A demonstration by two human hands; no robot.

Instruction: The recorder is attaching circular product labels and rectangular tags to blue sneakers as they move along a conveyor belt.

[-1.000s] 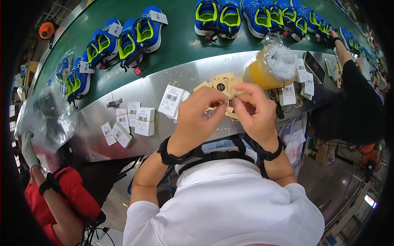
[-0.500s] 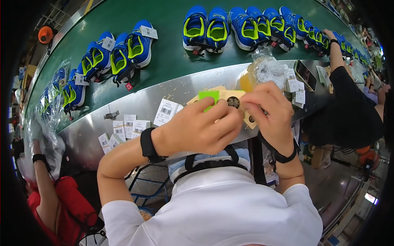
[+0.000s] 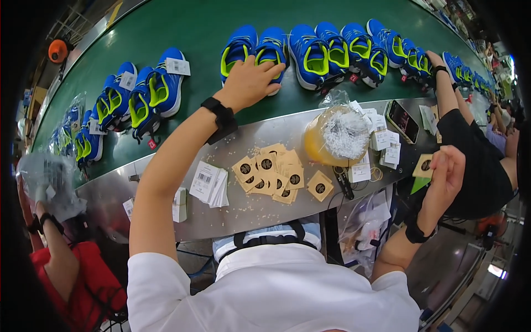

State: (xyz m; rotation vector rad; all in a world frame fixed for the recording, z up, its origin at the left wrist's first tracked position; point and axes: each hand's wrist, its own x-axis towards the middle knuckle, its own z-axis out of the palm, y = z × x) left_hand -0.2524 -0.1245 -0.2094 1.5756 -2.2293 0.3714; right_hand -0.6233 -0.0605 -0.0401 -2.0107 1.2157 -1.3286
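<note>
Close to the person lies a shiny metal shelf (image 3: 243,213). On it sits a heap of small brown card tags with black dots (image 3: 276,177), next to a stack of white paper labels (image 3: 210,185) and a clear bag of white strings (image 3: 338,135). The right hand (image 3: 445,177) is held out to the side, and its fingers pinch one brown card tag (image 3: 424,166). Farther off, the left hand (image 3: 249,83) lies flat, fingers spread, on a pair of blue shoes with bright green lining (image 3: 255,50) on the green belt (image 3: 182,22). That tag is not on a shoe yet. Many tags wait in the heap, so I think lots of work is left.
</note>
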